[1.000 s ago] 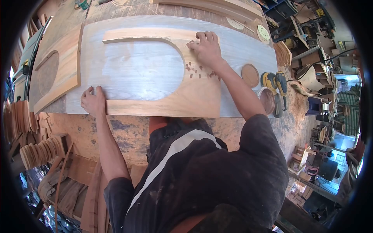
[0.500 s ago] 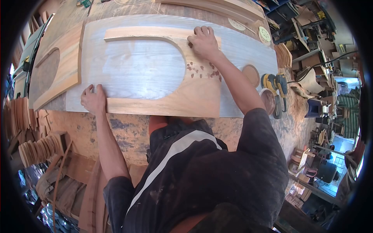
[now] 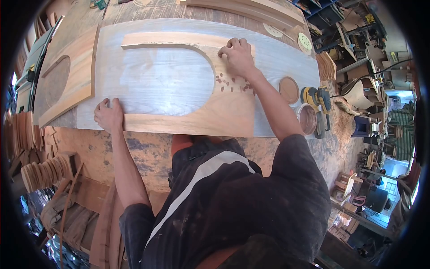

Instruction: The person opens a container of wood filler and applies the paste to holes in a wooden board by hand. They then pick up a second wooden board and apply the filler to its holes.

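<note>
Lying flat on the grey board (image 3: 112, 51), a U-shaped wooden panel (image 3: 228, 114), with open end to the left, solid end to the right and near arm along the board's near edge. At the left end of that near arm, touching it, the left hand (image 3: 109, 115), fingers half bent and pointing toward the far edge. Over the panel's far right corner, the right hand (image 3: 237, 58), fingers curled and tips down by the surface. Impossible to tell from this height whether gripping the wood or merely resting on it with the left, or pinching something small with the right.

Scattered on the panel's solid end, just nearer than the right hand, small brown chips (image 3: 222, 89). Toward the board's right edge, a round brown disc (image 3: 289, 89); by the near right corner, a round tub (image 3: 307, 117). Beside both, at the right edge, a yellow-and-black sander (image 3: 323, 98), with any lettering too small to read.

Along the far edge of the workbench (image 3: 148, 11), long timber pieces (image 3: 244, 10); near the far right corner, a pale perforated disc (image 3: 304, 41). Beyond the board's left edge, partly over it, a second cut-out panel (image 3: 83, 62).
</note>
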`<state>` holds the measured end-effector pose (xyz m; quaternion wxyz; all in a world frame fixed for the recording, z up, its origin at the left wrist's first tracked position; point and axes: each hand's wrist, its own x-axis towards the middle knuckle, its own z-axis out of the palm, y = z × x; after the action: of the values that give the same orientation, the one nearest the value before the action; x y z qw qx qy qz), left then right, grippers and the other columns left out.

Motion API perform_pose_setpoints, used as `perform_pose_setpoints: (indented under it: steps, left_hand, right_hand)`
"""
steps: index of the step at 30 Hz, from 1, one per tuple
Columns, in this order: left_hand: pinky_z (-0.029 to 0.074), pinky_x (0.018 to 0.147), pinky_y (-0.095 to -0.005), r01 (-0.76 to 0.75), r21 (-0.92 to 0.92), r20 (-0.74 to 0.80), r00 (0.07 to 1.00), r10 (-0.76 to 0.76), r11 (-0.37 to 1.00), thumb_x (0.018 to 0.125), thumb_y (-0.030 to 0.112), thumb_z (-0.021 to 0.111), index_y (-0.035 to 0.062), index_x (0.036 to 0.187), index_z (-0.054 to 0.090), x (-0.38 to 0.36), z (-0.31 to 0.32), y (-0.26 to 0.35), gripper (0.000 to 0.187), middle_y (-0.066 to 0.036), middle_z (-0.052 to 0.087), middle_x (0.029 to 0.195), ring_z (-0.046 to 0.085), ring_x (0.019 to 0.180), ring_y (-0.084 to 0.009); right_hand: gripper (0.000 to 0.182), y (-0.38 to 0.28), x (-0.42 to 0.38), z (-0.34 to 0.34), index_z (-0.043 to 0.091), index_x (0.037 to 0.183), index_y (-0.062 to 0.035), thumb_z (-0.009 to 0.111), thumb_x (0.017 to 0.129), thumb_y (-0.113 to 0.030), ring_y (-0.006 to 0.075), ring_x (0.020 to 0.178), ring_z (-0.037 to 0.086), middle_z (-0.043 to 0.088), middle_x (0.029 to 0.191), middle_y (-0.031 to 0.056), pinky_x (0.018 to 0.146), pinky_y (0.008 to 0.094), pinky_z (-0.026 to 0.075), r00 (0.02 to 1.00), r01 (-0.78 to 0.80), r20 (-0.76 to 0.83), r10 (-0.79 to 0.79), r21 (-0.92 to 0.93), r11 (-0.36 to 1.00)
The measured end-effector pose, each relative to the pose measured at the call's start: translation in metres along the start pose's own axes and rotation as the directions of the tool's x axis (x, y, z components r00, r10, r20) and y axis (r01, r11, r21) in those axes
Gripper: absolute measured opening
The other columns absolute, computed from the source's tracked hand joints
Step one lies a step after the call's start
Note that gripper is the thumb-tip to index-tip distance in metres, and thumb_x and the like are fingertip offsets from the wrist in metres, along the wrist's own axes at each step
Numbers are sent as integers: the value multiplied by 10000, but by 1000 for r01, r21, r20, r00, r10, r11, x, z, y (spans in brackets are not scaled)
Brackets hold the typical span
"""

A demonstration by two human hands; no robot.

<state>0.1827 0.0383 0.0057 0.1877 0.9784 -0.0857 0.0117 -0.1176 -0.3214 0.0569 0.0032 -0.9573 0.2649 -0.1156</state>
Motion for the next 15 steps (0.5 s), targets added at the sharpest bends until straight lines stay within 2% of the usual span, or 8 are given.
perform_pose_setpoints:
  steps: [5, 9, 11, 15]
  left_hand:
    - [416, 1173, -510, -9, 4, -5, 1000, 9, 1000, 901, 495, 650, 156, 1357, 727, 0, 0, -1, 574, -157, 556, 1512, 479, 1399, -407]
    - [397, 1195, -484, 12, -4, 6, 1000, -12, 1000, 892, 476, 650, 140, 1346, 725, -2, -3, 2, 570, -140, 548, 1503, 461, 1415, -374]
    - [398, 1194, -484, 15, -14, 5, 1000, -15, 1000, 893, 475, 649, 141, 1346, 725, -2, -3, 3, 569, -139, 548, 1503, 460, 1417, -374]
    - [410, 1180, -497, 5, 9, -1, 1000, -5, 1000, 897, 485, 648, 154, 1348, 729, 0, -1, 2, 566, -143, 559, 1500, 475, 1403, -386]
  right_hand:
    - [288, 0, -2, 20, 830, 1075, -227, 666, 870, -109, 311, 1198, 503, 629, 1206, 67, 1068, 451, 386, 999, -38, 39, 35, 101, 994]
    - [314, -3, -4, 4, 830, 1092, -228, 654, 869, -94, 309, 1204, 497, 623, 1225, 58, 1075, 446, 385, 992, -74, 109, 68, 54, 996]
    - [357, 0, -2, 10, 831, 1114, -233, 649, 856, -68, 307, 1208, 494, 616, 1241, 50, 1082, 442, 380, 997, -75, 6, 75, 86, 993]
    - [390, -7, -4, 19, 831, 1137, -245, 647, 851, -56, 306, 1203, 495, 613, 1248, 44, 1083, 439, 376, 998, -57, 14, 56, 128, 990]
